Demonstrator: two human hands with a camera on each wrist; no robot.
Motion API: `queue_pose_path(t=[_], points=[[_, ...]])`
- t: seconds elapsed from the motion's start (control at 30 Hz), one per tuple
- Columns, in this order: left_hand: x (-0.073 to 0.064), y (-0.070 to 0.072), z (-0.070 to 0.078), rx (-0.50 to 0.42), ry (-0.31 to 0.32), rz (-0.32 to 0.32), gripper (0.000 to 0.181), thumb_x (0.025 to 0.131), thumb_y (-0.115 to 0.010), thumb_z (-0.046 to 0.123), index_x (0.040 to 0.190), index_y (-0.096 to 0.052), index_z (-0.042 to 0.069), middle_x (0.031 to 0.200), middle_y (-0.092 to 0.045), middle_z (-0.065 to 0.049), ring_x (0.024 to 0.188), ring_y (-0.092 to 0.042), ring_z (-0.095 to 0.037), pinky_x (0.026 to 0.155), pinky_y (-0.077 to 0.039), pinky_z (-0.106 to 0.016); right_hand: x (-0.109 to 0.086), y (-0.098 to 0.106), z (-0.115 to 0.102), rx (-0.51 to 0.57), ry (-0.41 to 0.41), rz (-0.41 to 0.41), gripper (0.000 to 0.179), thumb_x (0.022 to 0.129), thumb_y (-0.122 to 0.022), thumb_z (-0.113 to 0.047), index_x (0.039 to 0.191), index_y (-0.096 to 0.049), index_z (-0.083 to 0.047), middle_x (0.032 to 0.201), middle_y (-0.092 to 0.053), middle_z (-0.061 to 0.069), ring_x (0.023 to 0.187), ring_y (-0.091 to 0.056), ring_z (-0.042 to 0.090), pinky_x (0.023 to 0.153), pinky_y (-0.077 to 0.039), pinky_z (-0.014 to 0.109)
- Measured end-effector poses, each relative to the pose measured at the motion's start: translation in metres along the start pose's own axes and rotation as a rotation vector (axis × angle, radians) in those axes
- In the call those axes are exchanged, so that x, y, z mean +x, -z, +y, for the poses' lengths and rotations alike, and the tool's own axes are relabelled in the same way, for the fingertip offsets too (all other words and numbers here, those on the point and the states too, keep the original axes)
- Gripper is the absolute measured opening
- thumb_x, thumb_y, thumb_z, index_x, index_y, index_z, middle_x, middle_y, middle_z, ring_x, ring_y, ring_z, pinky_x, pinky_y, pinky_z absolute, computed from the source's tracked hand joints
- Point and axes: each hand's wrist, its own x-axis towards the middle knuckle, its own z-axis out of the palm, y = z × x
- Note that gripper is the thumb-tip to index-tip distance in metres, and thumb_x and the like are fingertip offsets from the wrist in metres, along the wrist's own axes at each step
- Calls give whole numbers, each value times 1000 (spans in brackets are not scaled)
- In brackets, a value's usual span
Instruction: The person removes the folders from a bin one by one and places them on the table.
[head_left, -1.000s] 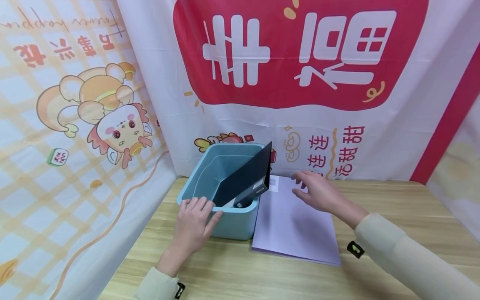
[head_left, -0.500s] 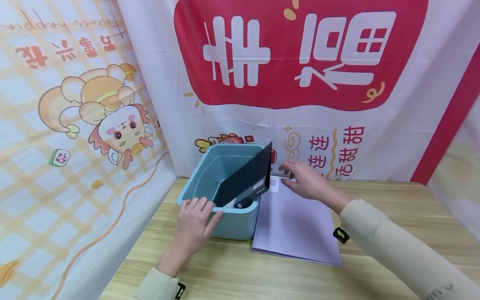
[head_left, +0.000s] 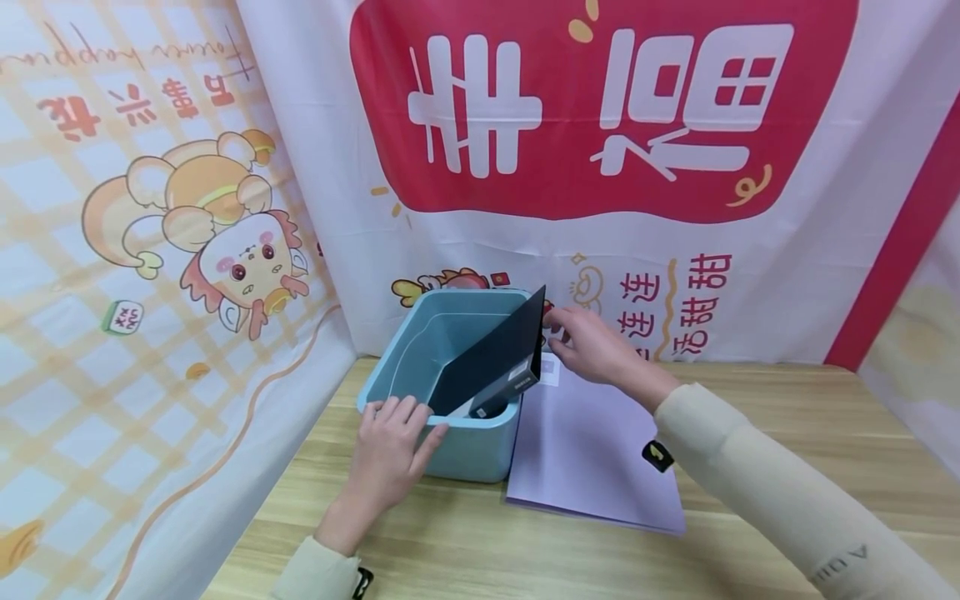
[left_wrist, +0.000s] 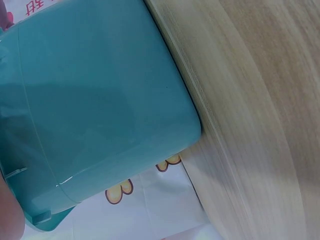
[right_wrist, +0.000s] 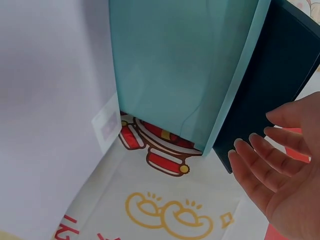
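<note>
A light blue plastic bin [head_left: 465,454] stands on the table against the cloth backdrop. My left hand [head_left: 386,450] grips its near rim, fingers over the edge; in the left wrist view only a bit of finger [left_wrist: 9,215] shows beside the bin's wall [left_wrist: 100,110]. Tilted inside the bin is a dark file folder [head_left: 487,358] with a labelled spine, its upper right part sticking out above the rim. My right hand [head_left: 596,346] is at that raised edge; in the right wrist view its loosely bent fingers [right_wrist: 260,165] lie beside the folder [right_wrist: 275,75], and contact is unclear.
A flat lilac folder [head_left: 592,458] with a white label lies on the wooden table [head_left: 780,400], right beside the bin. Printed cloth [head_left: 555,250] hangs behind and at the left.
My right hand has moved left and slightly up, from over the lilac folder to the dark folder's raised edge. My left hand stays on the bin's rim.
</note>
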Motion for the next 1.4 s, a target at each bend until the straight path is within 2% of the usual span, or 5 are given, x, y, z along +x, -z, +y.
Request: queue_pose_path(t=[0.33,0.83,1.07,1.27,1.4], points=[[0,0,0,-2,5,2,33,95,-43,49,88,-56,19,81,-47,5,77,-45,-18,80,-37,-43,13,5,-6,88,-9,58,23,95,-53,-18,116,-59,-9,106,-61,4,90,-59,18,75,-51,35],[1,1,0,6,4,1,33,95,-43,49,88,-56,19,81,-47,4,77,-46,-18,79,-37,-43,31,-4,-9,242,-184,1,30,94,-57,-29,114,-59,-7,102,-59,6,90,-56,22,76,-49,36],[0,0,0,8,17,-15,34,95,-42,50,88,-56,20,81,-47,5,78,-46,-17,80,-38,-43,34,-15,-14,453,-335,-9,37,91,-59,-16,124,-52,-1,110,-55,13,93,-60,26,70,-54,34],[0,1,1,-2,17,-11,33,95,-43,49,88,-56,20,81,-47,5,78,-46,-17,80,-37,-43,37,-24,-13,662,-437,39,62,89,-58,-7,142,-26,-4,120,-48,20,101,-59,31,68,-55,35],[1,1,1,-7,12,-3,33,95,-44,49,88,-56,19,81,-47,5,77,-46,-17,80,-37,-43,38,-24,-12,759,-499,14,56,90,-57,-7,138,-30,-2,116,-51,19,98,-62,31,67,-55,37]])
